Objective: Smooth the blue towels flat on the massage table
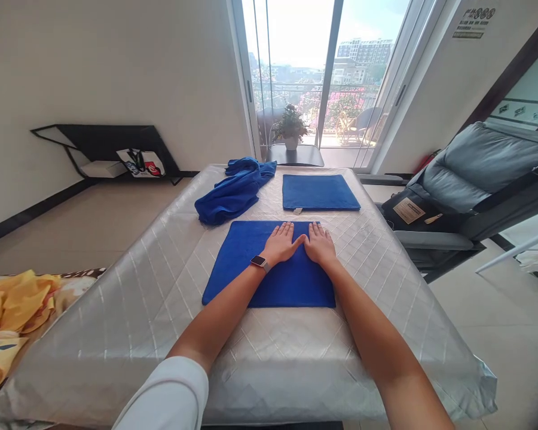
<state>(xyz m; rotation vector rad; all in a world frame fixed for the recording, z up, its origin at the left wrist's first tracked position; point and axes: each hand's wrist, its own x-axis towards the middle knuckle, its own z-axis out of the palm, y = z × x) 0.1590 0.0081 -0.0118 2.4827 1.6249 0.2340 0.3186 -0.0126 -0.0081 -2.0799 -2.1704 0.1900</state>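
Observation:
A blue cloth (291,286), folded into a flat rectangle, lies in front of me on the table (161,298). My left hand (281,243) rests flat on its far half, fingers pointing away. Beside it my right hand (319,242) also lies flat on the cloth near the far edge, and the two thumbs meet. Neither hand grips anything. Beyond them, to the right, is a second folded blue cloth (320,192) with a small pale tag at its near edge. A crumpled blue cloth (235,194) sits at the far left.
The table has a shiny silver quilted cover. To the right stands a grey recliner (466,173) with a black bag (406,209) on it. A potted plant (290,126) stands on a chair by the glass door. Yellow fabric (18,304) lies at left.

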